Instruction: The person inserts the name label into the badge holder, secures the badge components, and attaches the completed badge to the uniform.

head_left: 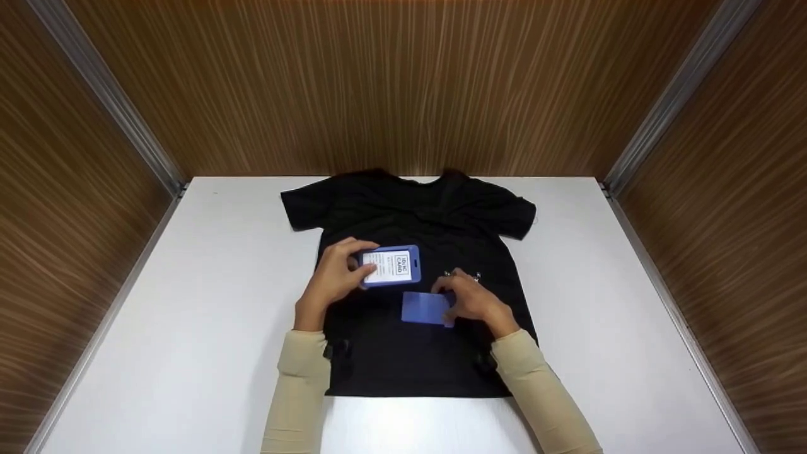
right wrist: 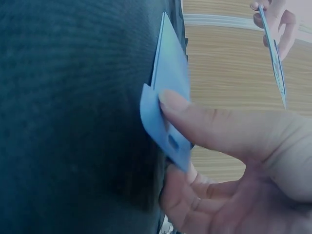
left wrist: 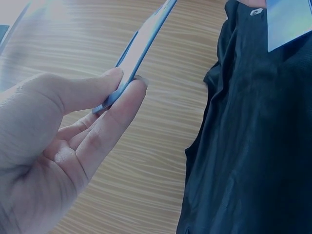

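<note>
My left hand [head_left: 334, 271] pinches a blue ID card holder [head_left: 416, 272] between thumb and fingers, with a white printed card [head_left: 386, 260] in its frame. In the left wrist view the holder [left wrist: 141, 53] appears nearly edge-on. Lower and to the right, my right hand [head_left: 470, 299] grips one end of a flat blue plastic piece [head_left: 421, 308]. In the right wrist view this piece [right wrist: 170, 63] has a slot and a curved tab at the gripped end, with the thumb pressed on it. Both hands are over a black T-shirt [head_left: 403, 359] lying spread out.
Small shiny metal bits [head_left: 477, 276] lie on the shirt beside my right hand, their kind too small to tell. The shirt lies on a white table [head_left: 227, 284]. Brown wood-grain panels [head_left: 391, 88] with metal edge strips [head_left: 684, 82] stand around its back and sides.
</note>
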Demonstrator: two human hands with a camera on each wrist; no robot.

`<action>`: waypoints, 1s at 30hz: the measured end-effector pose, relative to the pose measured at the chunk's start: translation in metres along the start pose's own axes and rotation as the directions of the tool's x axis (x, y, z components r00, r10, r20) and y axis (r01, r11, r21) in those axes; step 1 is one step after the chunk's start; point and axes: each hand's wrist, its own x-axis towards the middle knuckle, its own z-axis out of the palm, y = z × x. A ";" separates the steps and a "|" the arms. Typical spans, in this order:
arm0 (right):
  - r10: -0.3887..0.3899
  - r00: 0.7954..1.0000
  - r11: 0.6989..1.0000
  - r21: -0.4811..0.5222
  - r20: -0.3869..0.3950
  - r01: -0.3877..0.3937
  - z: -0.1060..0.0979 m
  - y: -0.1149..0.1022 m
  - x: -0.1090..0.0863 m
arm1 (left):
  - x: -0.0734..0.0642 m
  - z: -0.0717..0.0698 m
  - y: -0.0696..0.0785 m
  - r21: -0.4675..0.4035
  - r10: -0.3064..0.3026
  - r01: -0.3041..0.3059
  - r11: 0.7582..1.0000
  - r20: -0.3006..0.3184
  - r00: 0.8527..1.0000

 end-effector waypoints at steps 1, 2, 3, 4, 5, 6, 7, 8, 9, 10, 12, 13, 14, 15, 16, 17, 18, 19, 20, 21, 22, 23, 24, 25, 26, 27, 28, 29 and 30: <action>-0.020 1.000 1.000 0.002 -0.013 0.020 -0.001 0.001 0.000 | 0.000 0.000 0.000 0.004 0.000 0.000 1.000 -0.002 1.000; -0.034 0.999 0.999 0.008 -0.028 0.035 -0.002 0.003 0.001 | 0.000 0.000 0.000 0.010 0.001 -0.001 1.000 -0.004 1.000; -0.043 0.998 0.999 0.022 -0.044 0.044 -0.004 0.004 0.001 | 0.000 0.000 0.000 0.013 0.002 -0.002 1.000 -0.007 1.000; -0.053 0.997 0.998 0.038 -0.059 0.055 -0.005 0.005 0.001 | 0.001 -0.001 0.000 0.016 0.001 -0.001 1.000 -0.007 1.000; -0.061 0.995 0.996 0.059 -0.076 0.066 -0.007 0.006 0.001 | 0.001 -0.001 0.000 0.018 0.006 -0.006 1.000 -0.009 1.000; -0.066 0.993 0.994 0.086 -0.095 0.074 -0.009 0.007 0.001 | 0.001 -0.001 0.000 0.016 0.008 -0.008 1.000 -0.010 1.000; -0.073 0.991 0.991 0.107 -0.116 0.085 -0.011 0.008 0.001 | 0.001 -0.001 -0.001 0.013 0.010 -0.009 1.000 -0.010 1.000; -0.079 0.987 0.987 0.129 -0.139 0.097 -0.013 0.010 0.001 | 0.001 -0.002 -0.001 0.013 0.012 -0.011 1.000 -0.012 1.000; -0.091 0.982 0.983 0.144 -0.164 0.115 -0.015 0.011 0.000 | 0.000 -0.002 -0.001 0.015 0.013 -0.013 1.000 -0.015 1.000; -0.101 0.977 0.979 0.157 -0.190 0.132 -0.017 0.012 0.000 | 0.000 -0.003 -0.002 0.017 0.016 -0.016 1.000 -0.016 1.000; -0.109 0.964 0.972 0.176 -0.241 0.154 -0.021 0.014 0.000 | 0.000 -0.003 -0.002 0.018 0.016 -0.016 1.000 -0.020 1.000; -0.111 0.959 0.968 0.188 -0.262 0.164 -0.022 0.015 -0.001 | -0.001 -0.004 -0.002 0.020 0.016 -0.016 1.000 -0.021 1.000; -0.108 0.954 0.964 0.204 -0.278 0.169 -0.024 0.016 -0.001 | -0.001 -0.004 -0.002 0.023 0.016 -0.015 1.000 -0.023 1.000; -0.103 0.951 0.960 0.220 -0.290 0.171 -0.025 0.017 -0.001 | -0.001 -0.004 -0.003 0.022 0.015 -0.014 1.000 -0.022 1.000; -0.097 0.949 0.955 0.240 -0.299 0.173 -0.026 0.017 -0.001 | -0.001 -0.004 -0.002 0.020 0.014 -0.014 1.000 -0.020 1.000; -0.091 0.948 0.951 0.257 -0.304 0.174 -0.028 0.018 -0.002 | -0.001 -0.004 -0.002 0.018 0.012 -0.011 1.000 -0.020 1.000; -0.091 0.947 0.947 0.267 -0.309 0.178 -0.029 0.018 -0.002 | -0.001 -0.004 -0.002 0.015 0.010 -0.009 1.000 -0.019 1.000; -0.091 0.945 0.944 0.275 -0.314 0.182 -0.029 0.018 -0.003 | -0.001 -0.004 -0.002 0.011 0.005 -0.005 1.000 -0.017 1.000; -0.091 0.943 0.943 0.277 -0.319 0.185 -0.030 0.018 -0.003 | -0.001 -0.004 -0.002 0.007 0.003 -0.003 1.000 -0.015 1.000; -0.094 0.940 0.943 0.274 -0.327 0.190 -0.031 0.018 -0.003 | -0.001 -0.004 -0.002 0.003 0.001 -0.001 1.000 -0.015 1.000; -0.097 0.938 0.943 0.270 -0.333 0.193 -0.031 0.018 -0.004 | -0.001 -0.004 -0.002 -0.002 0.002 -0.002 1.000 -0.015 1.000; -0.103 0.935 0.944 0.262 -0.340 0.200 -0.032 0.018 -0.004 | -0.001 -0.004 -0.003 -0.004 0.001 -0.001 1.000 -0.015 1.000; -0.105 0.932 0.945 0.256 -0.347 0.202 -0.033 0.018 -0.005 | -0.001 -0.004 -0.003 -0.007 0.003 -0.003 1.000 -0.015 1.000; -0.104 0.930 0.945 0.255 -0.352 0.203 -0.033 0.018 -0.005 | -0.002 -0.004 -0.003 -0.008 0.005 -0.005 1.000 -0.015 1.000; -0.104 0.928 0.946 0.252 -0.357 0.203 -0.034 0.017 -0.006 | -0.002 -0.004 -0.003 -0.008 0.006 -0.006 1.000 -0.015 1.000; -0.104 0.926 0.946 0.252 -0.362 0.204 -0.034 0.017 -0.006 | -0.002 -0.004 -0.003 -0.010 0.008 -0.008 1.000 -0.015 1.000; -0.100 0.926 0.946 0.252 -0.365 0.202 -0.035 0.017 -0.007 | -0.002 -0.004 -0.003 -0.013 0.011 -0.011 1.000 -0.015 1.000; -0.097 0.924 0.946 0.255 -0.369 0.201 -0.036 0.017 -0.007 | -0.002 -0.004 -0.003 -0.013 0.009 -0.009 1.000 -0.013 1.000; -0.088 0.924 0.946 0.258 -0.371 0.194 -0.036 0.016 -0.008 | -0.002 -0.004 -0.003 -0.012 0.009 -0.009 1.000 -0.013 1.000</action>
